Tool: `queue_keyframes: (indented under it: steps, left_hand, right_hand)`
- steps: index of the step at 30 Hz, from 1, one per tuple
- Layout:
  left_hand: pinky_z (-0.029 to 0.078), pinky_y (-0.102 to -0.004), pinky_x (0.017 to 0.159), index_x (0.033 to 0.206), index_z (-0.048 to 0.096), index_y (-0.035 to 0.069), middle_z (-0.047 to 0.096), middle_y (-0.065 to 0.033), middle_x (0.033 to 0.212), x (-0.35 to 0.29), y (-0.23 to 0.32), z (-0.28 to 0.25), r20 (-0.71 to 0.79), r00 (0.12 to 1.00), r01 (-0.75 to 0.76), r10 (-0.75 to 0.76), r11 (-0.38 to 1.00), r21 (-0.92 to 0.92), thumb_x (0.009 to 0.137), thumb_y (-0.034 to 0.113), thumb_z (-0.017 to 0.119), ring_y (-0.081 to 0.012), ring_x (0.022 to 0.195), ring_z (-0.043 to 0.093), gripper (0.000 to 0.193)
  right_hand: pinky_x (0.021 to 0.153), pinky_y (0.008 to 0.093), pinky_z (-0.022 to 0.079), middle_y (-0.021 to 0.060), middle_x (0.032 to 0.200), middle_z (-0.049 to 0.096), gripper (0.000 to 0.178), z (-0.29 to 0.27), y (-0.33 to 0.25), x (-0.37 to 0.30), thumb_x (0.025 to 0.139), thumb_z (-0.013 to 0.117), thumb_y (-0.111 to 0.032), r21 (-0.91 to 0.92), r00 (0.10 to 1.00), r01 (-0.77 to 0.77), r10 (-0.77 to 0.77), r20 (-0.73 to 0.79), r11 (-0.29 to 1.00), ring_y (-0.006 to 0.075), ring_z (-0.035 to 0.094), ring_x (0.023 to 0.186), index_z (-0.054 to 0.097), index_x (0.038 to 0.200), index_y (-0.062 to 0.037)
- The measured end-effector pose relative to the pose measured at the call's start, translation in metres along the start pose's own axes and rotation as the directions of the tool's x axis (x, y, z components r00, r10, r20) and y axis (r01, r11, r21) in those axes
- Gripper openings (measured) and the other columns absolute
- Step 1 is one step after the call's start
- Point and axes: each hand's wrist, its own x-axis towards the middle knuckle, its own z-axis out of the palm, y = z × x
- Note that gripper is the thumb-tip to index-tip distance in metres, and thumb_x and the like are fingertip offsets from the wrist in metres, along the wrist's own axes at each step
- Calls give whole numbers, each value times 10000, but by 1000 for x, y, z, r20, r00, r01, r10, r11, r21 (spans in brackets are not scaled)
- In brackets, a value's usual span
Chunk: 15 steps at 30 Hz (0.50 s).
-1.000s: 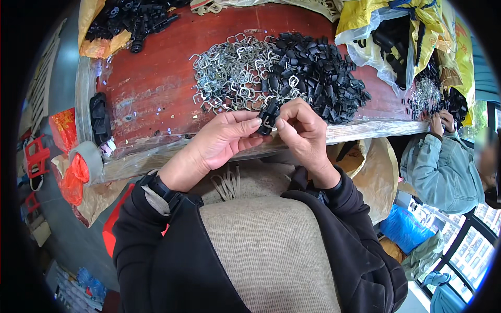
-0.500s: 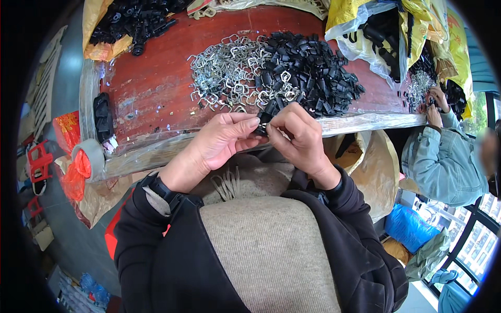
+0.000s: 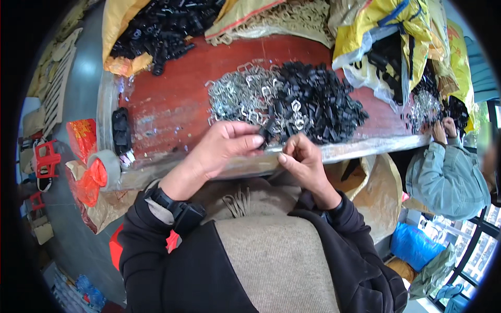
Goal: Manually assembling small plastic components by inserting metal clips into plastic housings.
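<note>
My left hand (image 3: 222,148) is closed over the near edge of the table, pinching a small black plastic piece (image 3: 267,129) between thumb and fingers. Just to its right, apart from that piece, is my right hand (image 3: 307,161), its fingers curled in with the thumb close to the forefinger. Whatever it may hold is too small or hidden to name. Beyond both hands lie a heap of bent silver metal clips (image 3: 242,91) and, against it on the right, a heap of black plastic pieces (image 3: 326,104). Several loose clips rest on the black heap.
The red table (image 3: 167,99) has a plastic-wrapped edge. Yellow bags (image 3: 360,31) of black parts stand at the back. A tape roll (image 3: 108,169) hangs near the left corner beside a black object (image 3: 121,130). At right, a person in a denim jacket (image 3: 443,177) handles small parts.
My right hand has drawn away from the black piece, which stays in my left hand. The whole view has shifted, so the table sits lower in the picture.
</note>
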Motion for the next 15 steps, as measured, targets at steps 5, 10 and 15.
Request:
queue_keyframes:
  steps: [5, 10, 15]
  left_hand:
    - [423, -210, 692, 971, 561, -58, 610, -47, 845, 44, 50, -38, -163, 884, -363, 438, 864, 350, 771, 106, 580, -70, 765, 535, 260]
    - [431, -293, 751, 914, 591, -6, 616, -127, 814, 108, 71, -76, -25, 714, -283, 700, 321, 904, 712, 163, 600, -209, 864, 569, 263]
    - [427, -307, 760, 946, 583, -14, 591, -183, 915, 137, 79, -90, 136, 742, -206, 657, 31, 978, 698, 176, 626, -244, 907, 561, 315]
  right_hand:
    - [428, 174, 275, -53, 572, 395, 199, 0, 0, 12, 770, 606, -118, -44, 997, -55, 58, 55, 997, 4, 332, 504, 436, 700, -43]
    - [436, 201, 298, -13, 588, 417, 173, -3, -1, 25, 766, 604, -115, -146, 993, -55, 70, 98, 988, 43, 359, 493, 470, 704, -25]
    - [432, 201, 289, -17, 585, 414, 166, -5, 3, 30, 769, 599, -107, -93, 994, -22, 32, 103, 995, 41, 347, 490, 471, 703, -24]
